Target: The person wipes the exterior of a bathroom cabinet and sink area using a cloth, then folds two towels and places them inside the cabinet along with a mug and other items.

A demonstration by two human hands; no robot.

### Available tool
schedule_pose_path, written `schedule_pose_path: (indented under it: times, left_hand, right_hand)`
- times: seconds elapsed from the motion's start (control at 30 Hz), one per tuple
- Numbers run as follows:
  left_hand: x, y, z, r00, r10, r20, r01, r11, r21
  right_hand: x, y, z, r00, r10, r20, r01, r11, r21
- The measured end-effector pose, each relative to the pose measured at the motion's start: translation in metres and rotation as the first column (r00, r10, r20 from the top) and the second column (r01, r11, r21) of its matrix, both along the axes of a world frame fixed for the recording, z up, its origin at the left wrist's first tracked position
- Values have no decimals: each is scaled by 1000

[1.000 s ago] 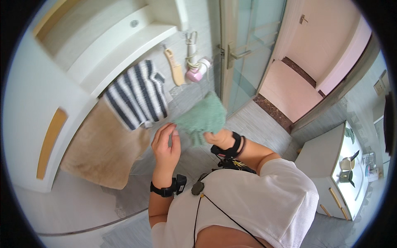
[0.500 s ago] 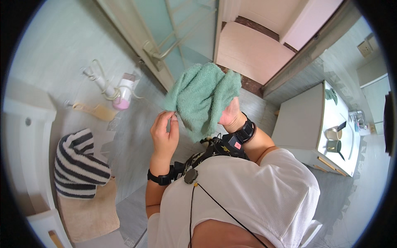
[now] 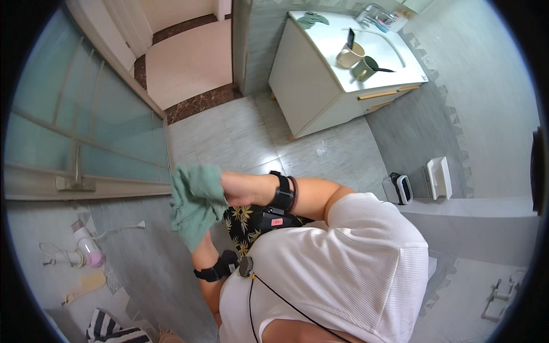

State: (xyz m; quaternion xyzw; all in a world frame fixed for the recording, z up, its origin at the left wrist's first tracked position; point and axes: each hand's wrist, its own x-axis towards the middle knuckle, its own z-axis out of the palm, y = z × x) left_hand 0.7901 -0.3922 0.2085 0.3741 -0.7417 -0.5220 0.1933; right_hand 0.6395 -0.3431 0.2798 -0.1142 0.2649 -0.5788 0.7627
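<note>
A green terry towel [image 3: 195, 197] hangs loosely bunched in front of me, near the lower edge of the door. My right hand [image 3: 237, 190] comes from the right and holds it, with the fingers hidden in the folds. Beneath the towel's lower edge is my left hand [image 3: 205, 242], of which only a small part near the wrist shows. The cloth covers its fingers, and the towel drapes over it.
A glass-panelled door [image 3: 91, 123] stands on the left beside the doorway. At the far right, a white washbasin cabinet [image 3: 311, 86] carries a beige mug [image 3: 346, 56], a dark green mug [image 3: 363, 70] and another green cloth [image 3: 311, 20]. A hair dryer [image 3: 87, 246] and brush [image 3: 86, 286] hang on the left wall.
My view has swung right, bringing the washbasin cabinet nearer the middle. The towel now sits lower and further left in view, and covers my left fingers, which earlier showed pinching its edge.
</note>
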Motion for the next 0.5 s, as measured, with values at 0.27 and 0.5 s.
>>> schedule_pose_path:
  times: [0.27, 0.5]
  left_hand:
    - [-95, 37, 39, 980, -21, -196, 67, 971, 230]
    - [-70, 30, -39, 968, 161, -193, -121, 972, 203]
  right_hand:
    - [-76, 58, -33, 408, -420, -811, 52, 897, -438]
    - [-212, 14, -76, 159, -618, -770, 472, 732, -491]
